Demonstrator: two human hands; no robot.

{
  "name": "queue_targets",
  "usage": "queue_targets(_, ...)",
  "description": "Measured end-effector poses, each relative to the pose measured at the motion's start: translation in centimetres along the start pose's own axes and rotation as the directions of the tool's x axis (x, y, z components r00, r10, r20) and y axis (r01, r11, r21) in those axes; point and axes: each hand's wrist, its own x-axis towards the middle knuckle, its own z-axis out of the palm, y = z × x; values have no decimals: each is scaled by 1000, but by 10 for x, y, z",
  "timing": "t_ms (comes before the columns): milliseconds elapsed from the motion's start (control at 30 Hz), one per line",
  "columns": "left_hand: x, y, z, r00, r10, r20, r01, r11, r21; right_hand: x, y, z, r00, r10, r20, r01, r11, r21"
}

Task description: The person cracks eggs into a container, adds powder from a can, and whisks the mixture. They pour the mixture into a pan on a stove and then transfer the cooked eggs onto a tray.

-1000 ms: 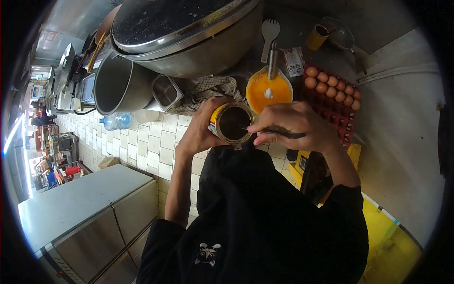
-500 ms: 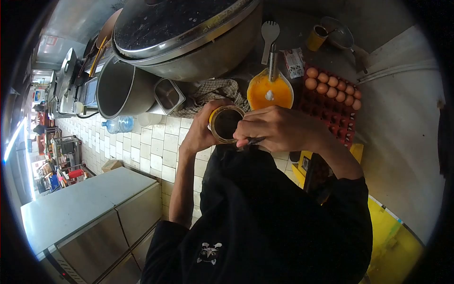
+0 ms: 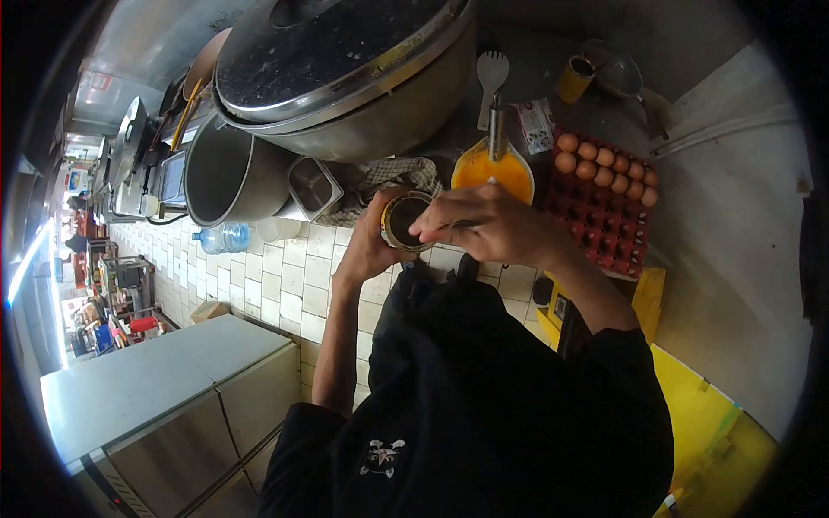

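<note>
My left hand (image 3: 371, 240) is wrapped round an open, yellow-sided tin (image 3: 390, 226) with a dark inside, held tilted in front of my body. Over the rim, my right hand (image 3: 496, 226) has its fingers closed on a thin dark handle (image 3: 466, 224); the fingertips reach to the mouth of the tin, and I cannot tell what is at the handle's end. Just beyond my right hand, on the counter, is a container of orange beaten-egg-like liquid (image 3: 518, 177) with a metal-handled utensil (image 3: 496, 129) standing in it.
A red egg tray (image 3: 596, 229) with several brown eggs (image 3: 602, 157) lies to the right. Behind stand a large lidded pot (image 3: 371, 121), a deep empty pot (image 3: 216, 168) and a metal pan (image 3: 313, 186). A checked cloth (image 3: 414, 173) and white spork (image 3: 492, 73) lie nearby.
The tin and both hands have shifted slightly left and up in view. My right hand has turned, with its fingertips now more over the tin's mouth.
</note>
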Motion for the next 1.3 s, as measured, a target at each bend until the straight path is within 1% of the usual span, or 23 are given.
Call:
queue_targets(33, 0, 4, -2, 1000, -6, -6, 6, 1000, 16, 0, 2, 3, 1000, 6, 14, -6, 1000, 4)
queue_targets(67, 0, 6, -4, 1000, -12, -18, 13, 999, 31, -1, 8, 4, 999, 17, -38, -14, 996, 92)
queue_targets(133, 1, 2, -8, 1000, 7, -24, -4, 993, 120, -1, 22, 4, 992, 49, -114, -16, 962, 273)
queue_targets(167, -1, 0, -11, 1000, 8, -28, -4, 986, 165, 1, 24, 2, 983, 57, -174, 20, 911, 413)
queue_targets(267, -3, 15, -19, 997, 36, -62, -20, 971, 238, 1, 41, 14, 992, 19, -126, 38, 901, 433)
queue_targets(300, -3, 16, -24, 999, 39, -37, -27, 959, 281, 0, 44, 13, 995, 57, -88, -10, 887, 462)
queue_targets(400, -6, 9, -24, 998, 49, -36, -37, 961, 275, 4, 49, 9, 972, 71, -224, 50, 870, 491)
queue_targets(433, -7, 11, -25, 997, 69, -32, -57, 955, 291, 5, 54, 13, 983, 59, -173, 26, 893, 449)
queue_targets(533, -9, 7, -27, 996, 67, -53, -46, 946, 321, 4, 52, 15, 994, 59, -87, -20, 920, 391)
queue_targets(567, -8, 7, -28, 994, 94, -47, -72, 935, 347, 5, 50, 16, 988, 77, -134, -20, 924, 382)
queue_targets(633, -7, 7, -25, 989, 146, -31, -122, 910, 397, 7, 49, 19, 996, 57, -69, -24, 911, 411)
queue_targets(667, -7, 6, -23, 990, 140, -25, -117, 902, 415, 7, 49, 21, 998, 49, -39, -28, 904, 428)
queue_targets(767, -4, 4, -17, 992, 129, 15, -121, 871, 476, 9, 60, 29, 988, 124, -95, -47, 815, 577)
queue_targets(867, -4, 7, -11, 993, 113, 40, -118, 852, 510, 10, 74, 23, 920, 333, -209, -96, 706, 702)
queue_targets(900, -3, 13, -13, 993, 102, 54, -116, 870, 480, 8, 77, 20, 891, 399, -217, -93, 628, 773)
queue_targets(1033, -2, 16, -10, 989, 147, 30, -144, 874, 464, 1, 83, 20, 797, 566, -212, -114, 486, 867)
queue_targets(1100, -2, 18, -10, 985, 172, 17, -162, 886, 435, -5, 85, 18, 747, 622, -235, -101, 455, 884)
queue_targets(1200, -2, 13, -10, 995, 98, -16, -88, 941, 328, -18, 85, 9, 670, 685, -284, -59, 431, 900)
queue_targets(1233, -2, 16, -11, 998, 55, -11, -49, 946, 320, -22, 84, 5, 645, 703, -301, -43, 426, 904)
queue_targets(1300, -4, 12, -6, 998, 40, -55, -23, 957, 290, -29, 81, 1, 629, 697, -344, -3, 445, 896)
